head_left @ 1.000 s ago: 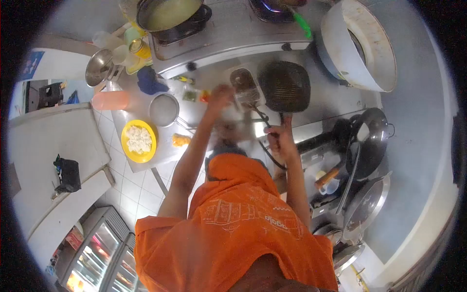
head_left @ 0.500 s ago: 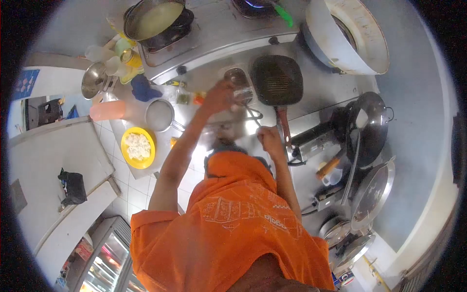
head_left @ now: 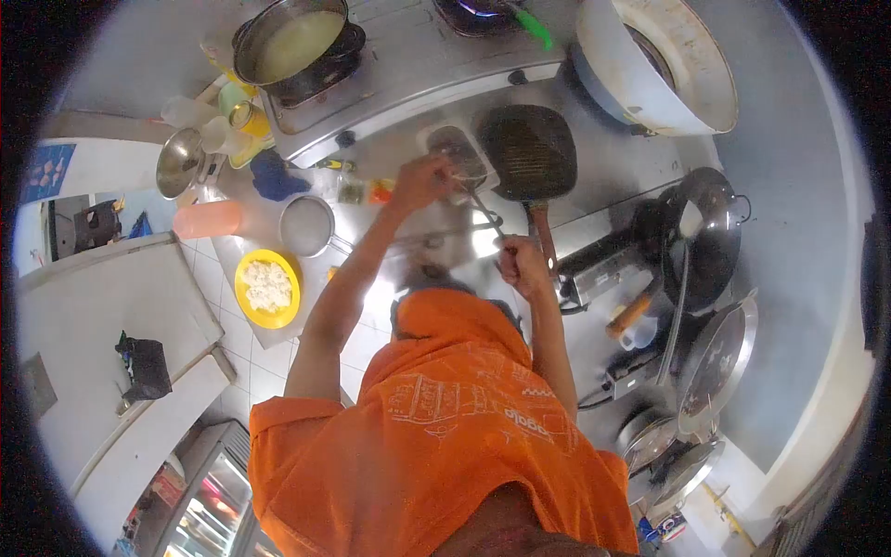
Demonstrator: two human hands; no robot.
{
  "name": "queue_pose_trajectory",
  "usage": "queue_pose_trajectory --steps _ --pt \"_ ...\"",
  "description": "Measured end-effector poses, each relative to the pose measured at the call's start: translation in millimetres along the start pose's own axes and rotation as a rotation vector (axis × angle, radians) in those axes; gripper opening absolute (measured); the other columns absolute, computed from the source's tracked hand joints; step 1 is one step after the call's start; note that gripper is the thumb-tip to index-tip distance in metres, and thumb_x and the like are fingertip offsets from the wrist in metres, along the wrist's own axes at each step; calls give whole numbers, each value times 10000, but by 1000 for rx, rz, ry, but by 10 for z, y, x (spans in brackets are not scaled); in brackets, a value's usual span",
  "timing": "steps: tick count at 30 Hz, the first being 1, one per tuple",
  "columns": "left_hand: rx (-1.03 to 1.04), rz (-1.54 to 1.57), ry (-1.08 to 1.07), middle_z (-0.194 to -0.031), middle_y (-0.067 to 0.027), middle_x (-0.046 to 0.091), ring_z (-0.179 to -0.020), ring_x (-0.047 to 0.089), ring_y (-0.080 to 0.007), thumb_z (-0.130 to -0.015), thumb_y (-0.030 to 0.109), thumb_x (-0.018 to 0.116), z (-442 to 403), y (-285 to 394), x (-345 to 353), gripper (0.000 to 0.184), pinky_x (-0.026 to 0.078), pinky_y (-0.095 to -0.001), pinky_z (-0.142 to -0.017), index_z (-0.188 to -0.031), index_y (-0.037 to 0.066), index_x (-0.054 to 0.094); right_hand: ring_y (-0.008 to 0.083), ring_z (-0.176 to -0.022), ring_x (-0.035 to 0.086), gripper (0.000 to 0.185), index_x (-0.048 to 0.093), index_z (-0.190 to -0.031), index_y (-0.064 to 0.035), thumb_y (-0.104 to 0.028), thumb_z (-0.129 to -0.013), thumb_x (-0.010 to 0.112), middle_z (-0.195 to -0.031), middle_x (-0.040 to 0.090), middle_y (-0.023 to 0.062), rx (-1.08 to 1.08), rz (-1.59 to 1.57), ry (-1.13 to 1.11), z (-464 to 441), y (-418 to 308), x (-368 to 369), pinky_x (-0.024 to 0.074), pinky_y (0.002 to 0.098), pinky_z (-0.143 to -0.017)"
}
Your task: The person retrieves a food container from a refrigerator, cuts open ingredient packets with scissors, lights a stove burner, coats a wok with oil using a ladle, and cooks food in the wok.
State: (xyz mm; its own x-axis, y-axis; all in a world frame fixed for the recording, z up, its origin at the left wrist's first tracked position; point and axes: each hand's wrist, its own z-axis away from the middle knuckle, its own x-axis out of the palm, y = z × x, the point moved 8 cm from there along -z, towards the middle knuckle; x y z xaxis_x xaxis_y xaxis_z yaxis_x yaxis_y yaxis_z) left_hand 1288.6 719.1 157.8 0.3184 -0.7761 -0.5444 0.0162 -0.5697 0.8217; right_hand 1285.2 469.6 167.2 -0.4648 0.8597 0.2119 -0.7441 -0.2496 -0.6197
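My right hand [head_left: 525,267] is closed around the near end of a thin, long-handled tool [head_left: 483,209], which slants up and left; its exact kind is unclear. At the tool's far end, my left hand [head_left: 422,182] is closed in a pinch beside a shallow rectangular container [head_left: 469,165] with dark contents. What those fingers hold, if anything, is too small to make out. Close to the container's right side lies a square ridged grill pan [head_left: 527,153], its brown handle pointing toward me. Small packets [head_left: 380,191] with red and green contents lie left of my left hand.
A yellow plate of white food [head_left: 267,288], a strainer [head_left: 306,226] and a pink bottle [head_left: 208,220] are at left. A pot of pale liquid [head_left: 297,46] stands on the stove, whose other burner shows a blue flame. A wok [head_left: 710,251] is at right.
My left hand has shifted slightly right and down, its fingers coming to the far end of the tool. My right hand stays closed on the tool, in nearly the same place.
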Motion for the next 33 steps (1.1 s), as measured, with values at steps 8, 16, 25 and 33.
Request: queue_pose_trajectory --steps 8,16,25,33 --pt "94 -65 57 -866 -93 627 -774 646 -287 -763 232 647 -80 198 23 226 528 -395 -689 -945 104 608 89 -387 319 219 610 -862 -26 -190 -893 468 -526 395 -17 -58 121 -26 19 0 142 220 257 -352" --pt "118 -228 75 -998 -107 621 -785 635 -334 -804 241 589 10 122 179 261 519 -444 -681 -1027 108 617 81 -386 252 196 510 -708 -94 -146 -889 454 -515 325 -45 -53 -75 42 172 -14 150 171 253 -359" --pt "132 -188 -46 -1111 -120 608 -824 633 -349 -815 216 584 121 285 176 265 517 -457 -704 -1055 111 622 74 -393 304 244 470 -655 -78 -159 -883 442 -521 368 -31 -273 432 81 25 114 -163 206 252 -350" --pt "129 -274 -120 -1038 -110 613 -870 627 -332 -795 217 607 140 224 302 241 509 -458 -730 -1021 135 605 87 -371 348 199 556 -928 21 -167 -877 519 -512 421 -5 -357 746 -4 251 -388 -301 257 257 -333"
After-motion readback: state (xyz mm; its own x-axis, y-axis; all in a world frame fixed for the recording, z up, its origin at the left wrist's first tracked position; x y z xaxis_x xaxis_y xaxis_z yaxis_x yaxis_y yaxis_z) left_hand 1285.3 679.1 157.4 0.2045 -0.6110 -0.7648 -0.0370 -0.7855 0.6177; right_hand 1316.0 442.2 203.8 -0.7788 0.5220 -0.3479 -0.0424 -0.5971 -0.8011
